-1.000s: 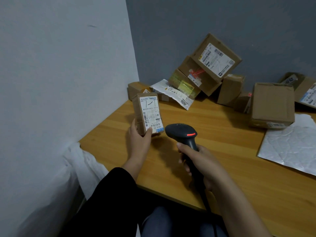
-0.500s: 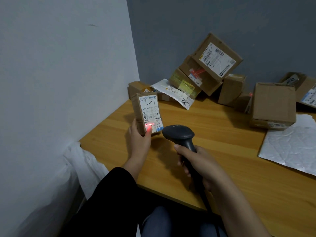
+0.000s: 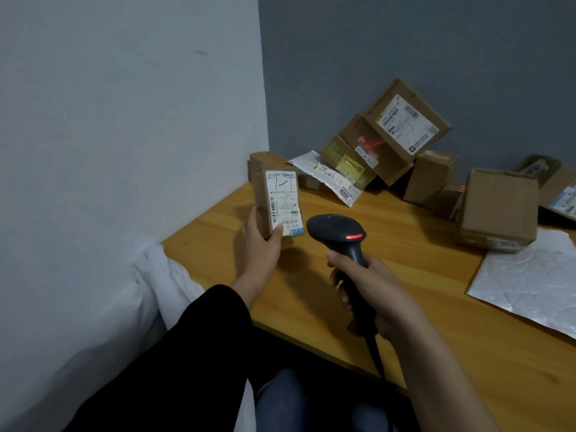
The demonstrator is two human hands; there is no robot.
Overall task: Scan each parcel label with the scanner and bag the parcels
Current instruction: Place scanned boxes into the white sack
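Left hand (image 3: 261,241) grasps small brown cardboard parcel (image 3: 276,199), white label reading "3105"; right hand (image 3: 371,285) grips black handheld scanner (image 3: 338,233).

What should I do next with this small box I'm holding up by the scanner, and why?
Probably lower the small box leftward into the white bag beside the table. Your left hand holds it label-up, the scanner in your right hand shows a red light, and no beam crosses the label, so the scan looks finished.
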